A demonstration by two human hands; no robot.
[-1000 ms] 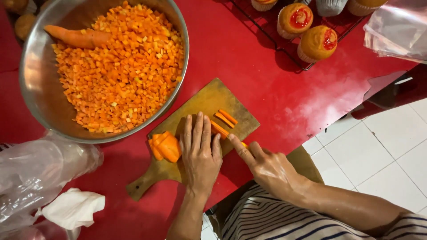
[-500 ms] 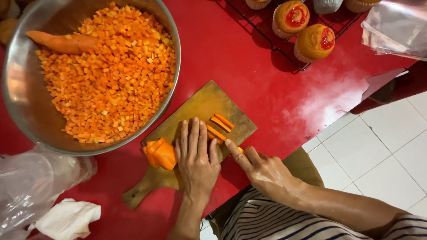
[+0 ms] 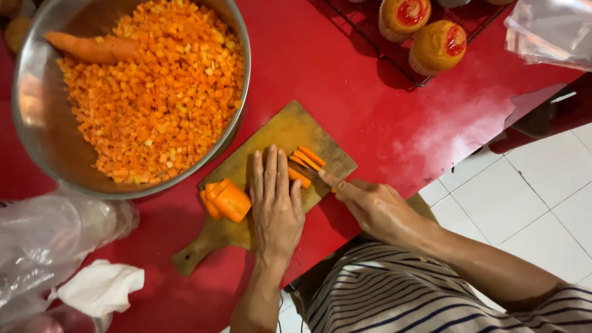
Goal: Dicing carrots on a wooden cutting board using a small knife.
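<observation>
Here, the left hand (image 3: 274, 206) lies flat and open on the wooden cutting board (image 3: 271, 139), pressing on carrot sticks (image 3: 306, 161). The right hand (image 3: 376, 206), at the board's right edge, grips a knife, mostly hidden. Carrot chunks (image 3: 226, 200) sit on the board's left. A big bowl (image 3: 37, 132) of diced carrot stands above the board.

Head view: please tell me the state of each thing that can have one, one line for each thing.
Bowl: nearly full of diced carrot, one whole carrot on top.
Carrot sticks: lying on the cutting board, partly under the left hand.
Carrot chunk: cut, uncovered.
Right hand: closed, at the sticks.
Muffins: upright on the rack.
</observation>
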